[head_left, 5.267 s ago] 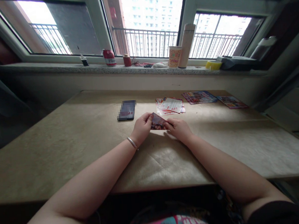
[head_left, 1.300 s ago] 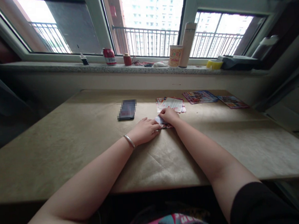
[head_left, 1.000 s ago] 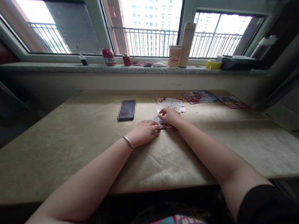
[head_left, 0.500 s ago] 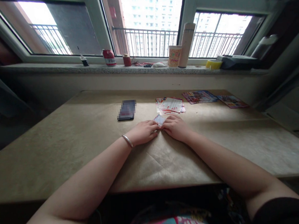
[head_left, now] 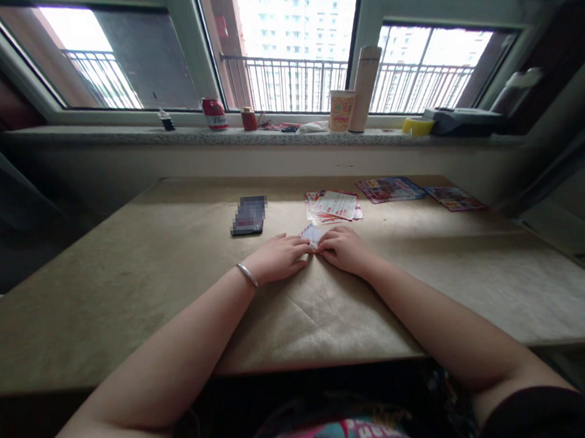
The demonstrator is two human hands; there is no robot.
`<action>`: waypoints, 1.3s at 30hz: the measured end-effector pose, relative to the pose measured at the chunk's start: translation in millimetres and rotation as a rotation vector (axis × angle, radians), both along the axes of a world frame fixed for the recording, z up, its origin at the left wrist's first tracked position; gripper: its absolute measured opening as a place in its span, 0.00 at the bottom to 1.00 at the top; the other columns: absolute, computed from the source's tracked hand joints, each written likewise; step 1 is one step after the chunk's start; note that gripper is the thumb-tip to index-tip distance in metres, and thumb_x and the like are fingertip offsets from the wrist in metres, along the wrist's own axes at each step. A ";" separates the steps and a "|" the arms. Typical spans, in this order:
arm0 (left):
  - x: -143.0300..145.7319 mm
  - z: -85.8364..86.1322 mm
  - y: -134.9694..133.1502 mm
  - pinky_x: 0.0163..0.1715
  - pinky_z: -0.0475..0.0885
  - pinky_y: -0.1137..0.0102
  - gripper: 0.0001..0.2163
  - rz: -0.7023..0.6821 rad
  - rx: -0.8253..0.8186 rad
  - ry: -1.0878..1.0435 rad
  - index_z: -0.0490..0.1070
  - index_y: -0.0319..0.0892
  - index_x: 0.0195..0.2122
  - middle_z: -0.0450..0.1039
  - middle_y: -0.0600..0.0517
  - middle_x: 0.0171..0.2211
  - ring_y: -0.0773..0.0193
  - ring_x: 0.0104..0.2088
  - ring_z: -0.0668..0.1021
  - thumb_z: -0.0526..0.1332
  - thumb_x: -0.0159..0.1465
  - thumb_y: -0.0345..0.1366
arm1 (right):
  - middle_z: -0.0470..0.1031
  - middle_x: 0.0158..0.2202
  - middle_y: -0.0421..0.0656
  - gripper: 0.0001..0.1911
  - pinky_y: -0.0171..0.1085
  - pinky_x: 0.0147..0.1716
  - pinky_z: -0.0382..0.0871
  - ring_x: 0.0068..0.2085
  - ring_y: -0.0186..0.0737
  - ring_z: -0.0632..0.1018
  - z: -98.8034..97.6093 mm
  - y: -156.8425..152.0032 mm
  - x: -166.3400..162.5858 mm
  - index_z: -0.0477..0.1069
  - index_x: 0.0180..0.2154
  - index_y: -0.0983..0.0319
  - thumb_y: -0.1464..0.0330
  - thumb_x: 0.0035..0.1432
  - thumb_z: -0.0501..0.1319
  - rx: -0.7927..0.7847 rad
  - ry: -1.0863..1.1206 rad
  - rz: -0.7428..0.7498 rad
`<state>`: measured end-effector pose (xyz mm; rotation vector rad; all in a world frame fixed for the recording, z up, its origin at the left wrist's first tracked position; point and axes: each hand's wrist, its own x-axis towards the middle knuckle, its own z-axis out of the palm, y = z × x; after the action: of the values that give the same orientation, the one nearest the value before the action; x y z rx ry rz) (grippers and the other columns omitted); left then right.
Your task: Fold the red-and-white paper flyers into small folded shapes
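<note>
A small piece of folded paper (head_left: 311, 233), whitish with some coloured print, lies on the table between my hands. From its left side, my left hand (head_left: 281, 257) holds the near edge with its fingertips; a silver bangle circles that wrist. My right hand (head_left: 345, 250) has curled fingers pinching the paper's right side close to the same near corner. The fingertips of both hands almost meet there and cover part of the paper. Just beyond it rests a loose pile of printed sheets (head_left: 339, 204), white with red print.
A dark phone (head_left: 249, 215), partly pixelated, lies left of the pile. Colourful printed cards (head_left: 393, 189) are at the back right. On the windowsill (head_left: 131, 135) stand a red can (head_left: 214, 114), a paper cup (head_left: 342, 110), a tall flask (head_left: 365, 88) and yellow tape (head_left: 417, 127).
Both hands stay at the paper with only a slight shift of the fingers. My left fingers look a little more stretched along its edge. Nothing else has visibly moved.
</note>
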<state>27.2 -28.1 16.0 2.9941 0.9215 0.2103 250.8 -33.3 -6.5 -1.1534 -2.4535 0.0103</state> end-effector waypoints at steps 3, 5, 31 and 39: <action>1.1 -0.1 -1.4 0.58 0.62 0.59 0.14 0.023 0.007 0.010 0.70 0.48 0.51 0.69 0.48 0.57 0.59 0.57 0.71 0.56 0.65 0.38 | 0.80 0.40 0.42 0.09 0.42 0.51 0.60 0.45 0.41 0.74 0.4 2.0 1.0 0.80 0.36 0.55 0.68 0.59 0.60 -0.015 0.003 0.014; 1.6 -0.9 -2.1 0.59 0.60 0.57 0.13 0.041 0.012 0.012 0.71 0.48 0.51 0.69 0.48 0.57 0.58 0.57 0.71 0.55 0.66 0.38 | 0.80 0.40 0.42 0.09 0.42 0.51 0.61 0.45 0.41 0.74 0.9 2.8 1.6 0.80 0.36 0.55 0.67 0.59 0.61 -0.021 0.009 0.025; -6.6 17.2 -5.8 0.61 0.51 0.52 0.14 0.204 -0.047 0.090 0.77 0.54 0.44 0.75 0.54 0.50 0.60 0.49 0.75 0.52 0.67 0.41 | 0.81 0.39 0.41 0.08 0.37 0.44 0.69 0.40 0.38 0.78 2.3 9.5 31.3 0.81 0.34 0.56 0.70 0.55 0.62 -0.108 0.091 0.071; -12.5 15.9 -1.5 0.53 0.60 0.62 0.13 0.187 0.002 0.090 0.77 0.55 0.45 0.76 0.55 0.49 0.61 0.46 0.76 0.53 0.66 0.40 | 0.80 0.40 0.41 0.08 0.37 0.43 0.70 0.40 0.38 0.78 -1.1 11.7 38.1 0.81 0.34 0.55 0.69 0.57 0.63 -0.084 0.097 0.088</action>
<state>14.7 -29.6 31.9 2.9396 1.2110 0.0775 288.9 -21.6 -7.6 -1.0520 -2.4357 0.1927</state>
